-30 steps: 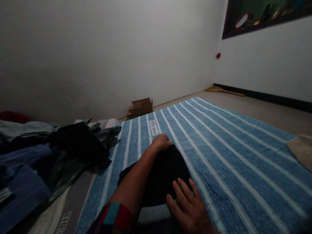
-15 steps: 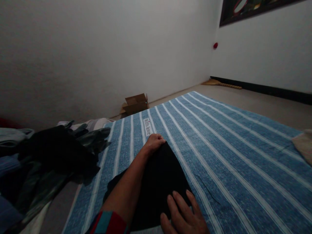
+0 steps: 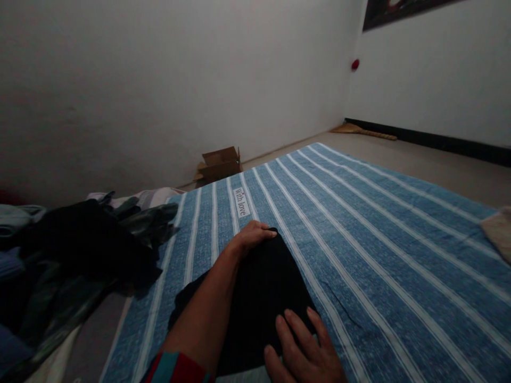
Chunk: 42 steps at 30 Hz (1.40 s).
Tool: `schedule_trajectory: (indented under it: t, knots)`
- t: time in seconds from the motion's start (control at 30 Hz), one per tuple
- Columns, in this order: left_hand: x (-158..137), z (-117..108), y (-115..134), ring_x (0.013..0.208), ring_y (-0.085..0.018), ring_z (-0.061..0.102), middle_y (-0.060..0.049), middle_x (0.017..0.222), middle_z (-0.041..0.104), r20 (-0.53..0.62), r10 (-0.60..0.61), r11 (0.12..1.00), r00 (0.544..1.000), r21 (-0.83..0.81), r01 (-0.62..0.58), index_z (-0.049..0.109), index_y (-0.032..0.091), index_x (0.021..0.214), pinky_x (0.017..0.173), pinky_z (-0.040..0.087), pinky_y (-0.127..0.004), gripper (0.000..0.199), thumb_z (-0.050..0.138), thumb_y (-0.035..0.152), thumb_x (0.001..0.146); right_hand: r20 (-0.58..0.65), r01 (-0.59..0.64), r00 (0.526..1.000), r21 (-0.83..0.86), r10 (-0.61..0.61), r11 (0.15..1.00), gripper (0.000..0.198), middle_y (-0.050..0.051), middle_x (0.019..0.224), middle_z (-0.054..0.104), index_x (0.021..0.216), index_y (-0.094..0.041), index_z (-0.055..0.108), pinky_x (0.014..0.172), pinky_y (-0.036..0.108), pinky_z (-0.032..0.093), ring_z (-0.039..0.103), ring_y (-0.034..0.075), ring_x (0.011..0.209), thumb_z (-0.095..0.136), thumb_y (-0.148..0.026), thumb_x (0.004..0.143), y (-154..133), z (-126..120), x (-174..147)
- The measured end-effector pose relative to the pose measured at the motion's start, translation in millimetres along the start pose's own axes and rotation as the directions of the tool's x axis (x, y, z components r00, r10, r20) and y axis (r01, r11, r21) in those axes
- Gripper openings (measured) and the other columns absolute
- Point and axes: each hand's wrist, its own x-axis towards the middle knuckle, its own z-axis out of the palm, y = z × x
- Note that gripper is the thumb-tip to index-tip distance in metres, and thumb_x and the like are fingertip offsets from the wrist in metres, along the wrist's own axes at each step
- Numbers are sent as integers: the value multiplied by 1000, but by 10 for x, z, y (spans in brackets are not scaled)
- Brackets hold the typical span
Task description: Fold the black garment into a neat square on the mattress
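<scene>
A black folded garment (image 3: 267,298) lies on the blue and white striped bedsheet (image 3: 359,234); its exact kind I cannot make out. At its far edge my left hand (image 3: 254,235) is closed on the fabric, thumb and fingers pinching the top corner. My left forearm crosses over the garment's left side and hides part of it. My right hand (image 3: 305,346) rests on the near right part of the garment, fingers spread and holding nothing. Something pale, perhaps a lining or another cloth (image 3: 245,375), shows at the near edge.
A heap of dark clothes (image 3: 91,244) lies to the left. A cardboard box (image 3: 219,164) stands by the wall beyond the sheet. A broom (image 3: 361,131) is on the floor at the far corner. A beige cloth (image 3: 499,231) sits at the right edge, and a dark thread (image 3: 343,307) lies on the sheet.
The garment's far end looks squarer, with a small fold of fabric now showing past my left fingertips. My right hand stays nearly in place. The view has tilted down slightly.
</scene>
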Motion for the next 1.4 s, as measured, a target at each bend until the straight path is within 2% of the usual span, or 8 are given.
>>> schedule_trajectory:
  t: [0.13,0.33,0.5,0.7,0.83,0.97,1.2,1.4]
  knots:
    - [41,27,-2,43,-10,43,4,46,46,-78,20,1000,997,-8,-20,50,18,52,45,30,-24,21,64,31,59,-9,11,1000,-1,-11,1000,16,4,87,72,87,-23,62,102,50,36,62,23,104,52,-13,83,10,-8,23]
    - [-19,27,46,48,-12,49,3,53,54,79,-18,999,997,40,15,59,16,61,48,34,-25,26,73,36,53,-14,-2,1000,-15,1,1000,16,4,87,72,87,-24,62,102,49,36,63,22,103,53,-13,82,2,-5,35]
    - [34,43,27,46,-10,45,5,49,50,-88,45,999,995,-25,-48,55,17,60,46,31,-23,19,68,27,52,-24,-25,999,-15,25,1000,14,3,86,72,85,-24,62,102,48,36,63,22,102,53,-14,82,-19,3,33]
    - [45,17,36,49,-11,49,5,54,54,-5,54,998,999,-24,-54,56,17,67,47,35,-23,22,70,26,53,-3,3,1000,-30,-3,1000,13,3,88,72,89,-25,61,102,50,36,64,22,101,52,-17,84,-3,21,-22]
    - [35,41,59,51,-12,53,5,58,57,-103,57,998,993,23,-55,59,18,82,51,38,-24,31,70,18,53,4,-5,1000,-20,5,1000,13,3,88,72,87,-25,62,103,49,35,64,22,101,52,-16,84,-1,8,-5]
    - [55,80,32,50,-11,50,6,56,55,-176,102,994,979,63,-92,59,18,81,50,36,-23,26,68,17,57,-2,-26,1000,-4,26,1000,15,4,88,72,87,-24,63,103,49,35,62,23,104,51,-15,84,-14,-7,12]
    - [96,88,-28,50,-10,47,6,54,54,-89,227,971,970,103,-217,66,17,77,50,34,-22,17,66,22,62,-4,-25,1000,-3,25,1000,17,4,89,72,87,-24,64,102,48,36,63,22,104,50,-15,85,-12,-26,29]
    - [142,138,-65,52,-10,52,4,58,58,-201,255,966,946,86,-243,67,15,81,53,39,-22,19,59,20,65,52,-3,999,18,2,1000,16,6,92,72,88,-23,64,102,50,36,61,24,107,50,-15,85,21,-77,50]
